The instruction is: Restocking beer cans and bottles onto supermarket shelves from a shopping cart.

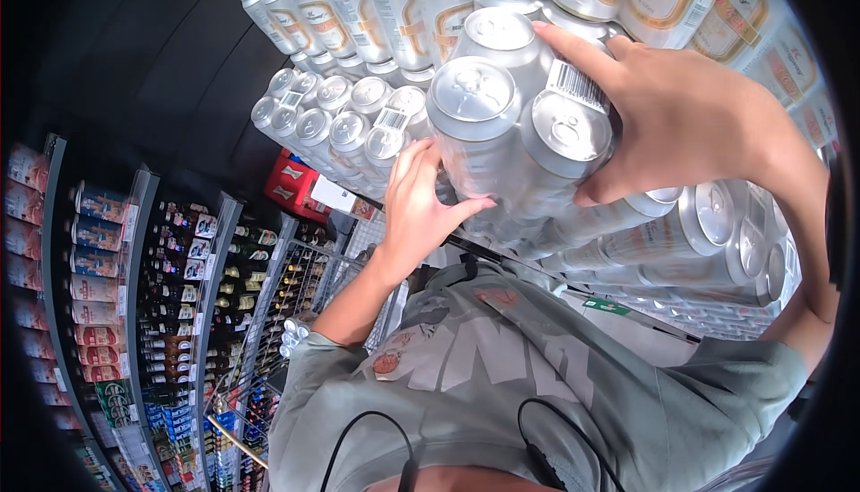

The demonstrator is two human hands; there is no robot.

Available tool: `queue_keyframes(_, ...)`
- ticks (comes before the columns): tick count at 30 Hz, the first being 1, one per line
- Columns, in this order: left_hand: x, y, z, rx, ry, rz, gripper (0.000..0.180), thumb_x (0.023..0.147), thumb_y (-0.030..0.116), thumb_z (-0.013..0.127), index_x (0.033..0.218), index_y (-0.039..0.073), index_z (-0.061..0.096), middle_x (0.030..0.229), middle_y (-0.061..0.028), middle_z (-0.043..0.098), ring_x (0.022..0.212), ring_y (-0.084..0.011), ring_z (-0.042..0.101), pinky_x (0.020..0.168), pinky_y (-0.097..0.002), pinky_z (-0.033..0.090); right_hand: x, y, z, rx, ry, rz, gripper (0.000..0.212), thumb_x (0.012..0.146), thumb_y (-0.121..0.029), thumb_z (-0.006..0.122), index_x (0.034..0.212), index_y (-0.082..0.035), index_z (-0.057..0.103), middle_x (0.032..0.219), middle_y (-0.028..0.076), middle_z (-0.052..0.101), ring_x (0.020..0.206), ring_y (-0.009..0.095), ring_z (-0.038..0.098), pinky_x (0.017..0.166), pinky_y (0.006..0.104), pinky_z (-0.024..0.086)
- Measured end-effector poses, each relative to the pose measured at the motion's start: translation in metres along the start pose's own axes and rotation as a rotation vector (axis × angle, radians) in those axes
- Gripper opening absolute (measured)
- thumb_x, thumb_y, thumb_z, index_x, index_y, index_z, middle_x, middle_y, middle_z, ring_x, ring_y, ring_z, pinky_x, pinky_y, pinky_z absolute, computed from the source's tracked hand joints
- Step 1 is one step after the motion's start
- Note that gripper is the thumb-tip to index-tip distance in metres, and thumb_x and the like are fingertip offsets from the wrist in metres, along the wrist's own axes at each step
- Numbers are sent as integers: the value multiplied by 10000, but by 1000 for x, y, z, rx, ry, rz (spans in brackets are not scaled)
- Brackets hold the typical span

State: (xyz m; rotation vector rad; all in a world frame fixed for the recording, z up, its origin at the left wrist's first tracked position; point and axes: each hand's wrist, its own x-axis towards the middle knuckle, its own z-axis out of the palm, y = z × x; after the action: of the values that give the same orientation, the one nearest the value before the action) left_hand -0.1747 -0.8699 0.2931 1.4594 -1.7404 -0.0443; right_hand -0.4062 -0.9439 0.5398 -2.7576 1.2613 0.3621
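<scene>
Person: grey-green short-sleeved T-shirt (pixel 502 375) with large pale lettering and small orange motifs; two thin black cables (pixel 376 429) looping across chest; forearms bare.

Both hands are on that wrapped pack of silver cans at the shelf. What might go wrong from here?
1. The pack of cans is held only at its sides, the left hand low, the right hand on top; it may slip out.
2. Stacked packs stand close above and beside it; a bump might shift them.
3. The wire cart lies below; a dropped pack could hit it.
</scene>
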Motion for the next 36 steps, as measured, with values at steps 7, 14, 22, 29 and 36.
queue_keyframes(7, -3, 4, 6, -72, 64, 27, 850, 618, 328, 935, 1309, -8, 571, 1257, -179, 633, 1243, -369, 558, 1144, -563, 355, 2, -9, -6, -26, -53, 88, 1247, 605, -334, 905, 1625, -176, 206, 1269, 232, 606, 1128, 413, 630, 948, 431, 509)
queue_keyframes(14, -24, -6, 11, -126, 116, 62, 819, 791, 347, 812, 1448, 4, 465, 1431, -184, 511, 1386, -351, 435, 1195, -549, 272, 9, -4, 3, 144, -14, -23, 1334, 541, -219, 898, 1641, -166, 144, 1468, 250, 490, 1349, 417, 504, 1113, 427, 422)
queue_keyframes(22, -199, -79, -28, -282, 134, -360, 542, 839, 99, 697, 1354, 51, 534, 1398, -139, 534, 1320, -357, 500, 1104, -436, 424, -6, -52, -28, -548, 49, -198, 948, 768, -281, 828, 1543, -14, 352, 1529, 215, 459, 1388, 379, 469, 1146, 436, 383)
queue_keyframes(29, -493, -177, -112, 173, 196, -1382, 618, 804, 222, 755, 1330, 17, 505, 1270, -207, 582, 1227, -398, 553, 1038, -468, 470, 3, -184, -49, -175, -117, -425, 821, 932, -368, 694, 1564, 6, 327, 1573, 191, 433, 1470, 334, 394, 1212, 423, 271)
queue_keyframes(36, -716, -210, -135, -13, 233, -2221, 1120, 697, 500, 877, 1508, 11, 279, 1496, -218, 430, 1383, -367, 466, 1115, -450, 442, 42, -323, 4, -27, -450, -528, 765, 821, -211, 761, 1489, -5, 451, 1454, 216, 546, 1351, 376, 518, 1141, 425, 377)
